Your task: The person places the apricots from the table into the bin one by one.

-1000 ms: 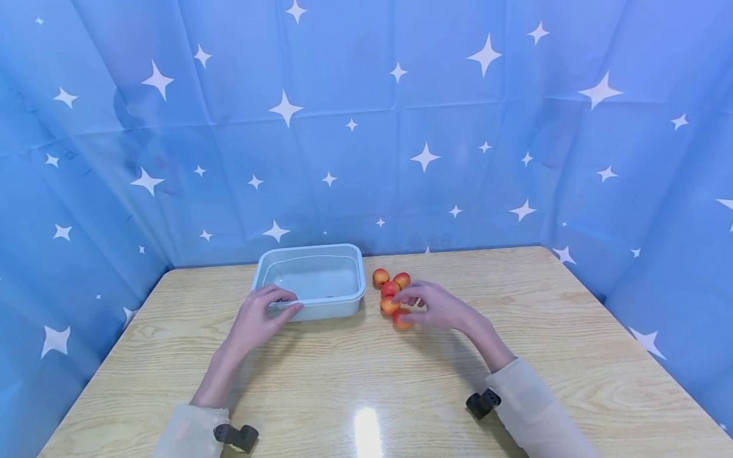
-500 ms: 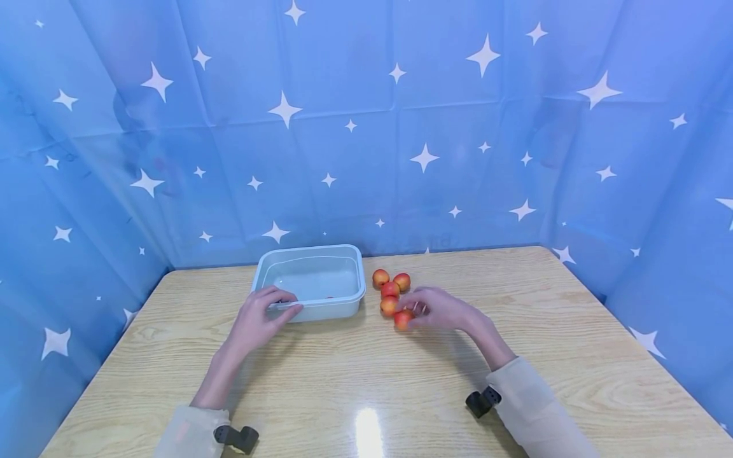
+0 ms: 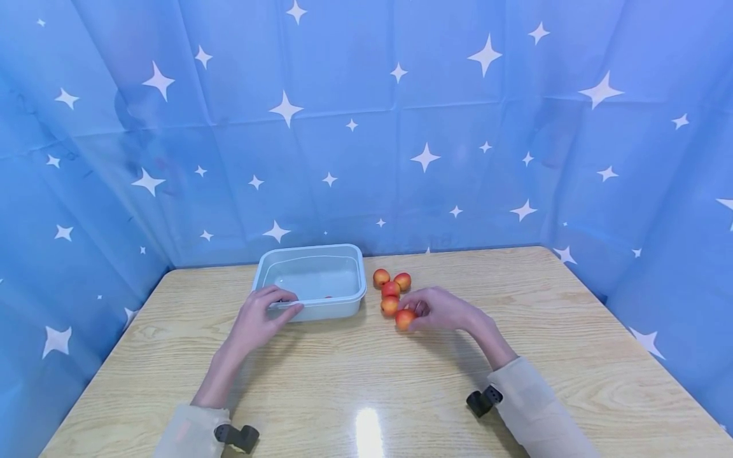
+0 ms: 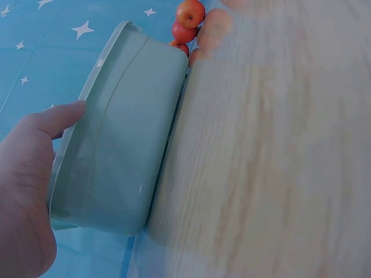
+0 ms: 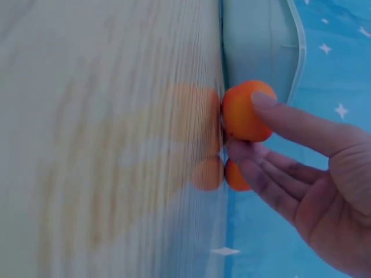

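A pale blue plastic container [image 3: 335, 310] stands on the table, left of several small red-orange fruits. My left hand [image 3: 260, 320] grips its near rim, the fingers over the edge and the thumb [image 4: 61, 116] on the outer wall. At the near end of the fruit cluster, my right hand [image 3: 443, 310] pinches one small red-orange fruit [image 3: 404, 319], with the thumb on one side and fingers on the other. This fruit [image 5: 246, 113] appears at table level. Just beyond it lie more fruits [image 3: 389, 306]. A sliver of red shows inside the container, mostly hidden by the near wall.
The wooden table [image 3: 321, 381] extends around the container and fruits. Behind it hangs a blue curtain [image 3: 366, 159] with white stars, close to the table's far edge. A small black device [image 3: 483, 402] sits at each sleeve cuff.
My right hand has drawn slightly nearer and its fingers have closed around the nearest fruit, which has shifted a little to the right. The left hand and container have stayed put.
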{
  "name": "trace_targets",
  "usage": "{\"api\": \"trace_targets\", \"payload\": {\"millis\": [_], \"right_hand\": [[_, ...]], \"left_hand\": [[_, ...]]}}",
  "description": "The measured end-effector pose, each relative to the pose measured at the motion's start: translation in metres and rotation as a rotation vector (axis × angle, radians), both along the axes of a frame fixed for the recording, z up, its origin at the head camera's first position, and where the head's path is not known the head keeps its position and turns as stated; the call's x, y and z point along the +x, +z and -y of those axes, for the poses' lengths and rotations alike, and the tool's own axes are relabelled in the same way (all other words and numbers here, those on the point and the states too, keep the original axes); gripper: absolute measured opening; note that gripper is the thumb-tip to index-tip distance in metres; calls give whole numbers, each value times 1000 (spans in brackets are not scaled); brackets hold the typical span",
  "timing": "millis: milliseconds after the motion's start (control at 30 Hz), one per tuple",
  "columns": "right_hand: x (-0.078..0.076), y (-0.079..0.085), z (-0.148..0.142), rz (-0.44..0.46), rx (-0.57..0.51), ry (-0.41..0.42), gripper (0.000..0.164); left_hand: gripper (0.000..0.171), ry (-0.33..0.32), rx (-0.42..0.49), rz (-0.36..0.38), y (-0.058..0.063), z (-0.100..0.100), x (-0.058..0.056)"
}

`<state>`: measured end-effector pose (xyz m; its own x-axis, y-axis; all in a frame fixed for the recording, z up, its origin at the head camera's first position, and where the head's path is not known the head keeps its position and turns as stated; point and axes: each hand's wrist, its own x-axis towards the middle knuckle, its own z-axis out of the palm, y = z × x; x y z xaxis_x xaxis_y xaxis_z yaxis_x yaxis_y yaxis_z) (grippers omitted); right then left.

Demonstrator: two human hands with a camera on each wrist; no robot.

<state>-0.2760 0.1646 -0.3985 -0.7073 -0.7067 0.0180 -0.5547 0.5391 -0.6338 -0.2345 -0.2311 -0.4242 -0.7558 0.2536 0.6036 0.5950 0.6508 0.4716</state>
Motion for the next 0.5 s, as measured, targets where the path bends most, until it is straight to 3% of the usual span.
{"api": "trace_targets", "payload": {"millis": [500], "right_hand": [[-1, 12, 0, -99, -113, -68, 37]], "left_hand": [[12, 7, 7, 15, 0, 0, 0]]}}
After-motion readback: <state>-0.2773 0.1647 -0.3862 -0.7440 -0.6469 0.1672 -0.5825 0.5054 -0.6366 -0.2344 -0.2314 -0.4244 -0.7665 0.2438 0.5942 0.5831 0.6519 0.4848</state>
